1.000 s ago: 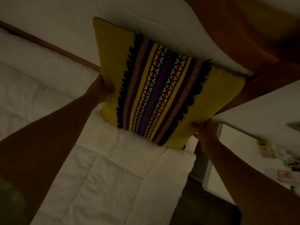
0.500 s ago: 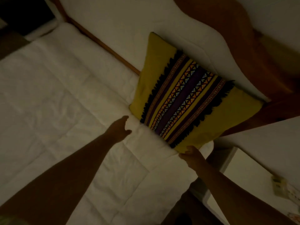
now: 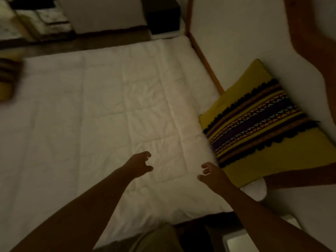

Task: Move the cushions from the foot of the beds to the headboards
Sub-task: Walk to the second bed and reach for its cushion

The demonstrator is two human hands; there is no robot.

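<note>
Head view, dim room: both bare arms reach forward over a white quilted duvet (image 3: 112, 110) that covers the bed. Left hand (image 3: 139, 165) hovers above the quilt, fingers loosely curled and apart, thumb out, gripping nothing. Right hand (image 3: 211, 174) sits just beside it to the right, same pose: fingers half curled, spread, empty, palm facing in toward the left hand. Whether either hand touches the quilt, cannot tell. Just past the right hand, up and to its right, a square mustard-yellow fabric cushion (image 3: 254, 124) with a purple and orange woven patterned band edged in black fringe lies propped at the head end, its far edge leaning against a white padded headboard panel (image 3: 245, 42) with a wooden frame strip (image 3: 203, 59) running along its lower edge. The cushion's near corner is close to the right hand's fingers but apart from them. Curved brown wood trim (image 3: 312, 39) shows beyond the headboard, far right of the right hand. Far left of the left hand, at the frame edge, a second yellow striped cushion (image 3: 8, 77), blurred, rests on the quilt. Below the hands, tan trousers (image 3: 156, 240) and dark floor; a pale box-like item at lower right, unclear.
</note>
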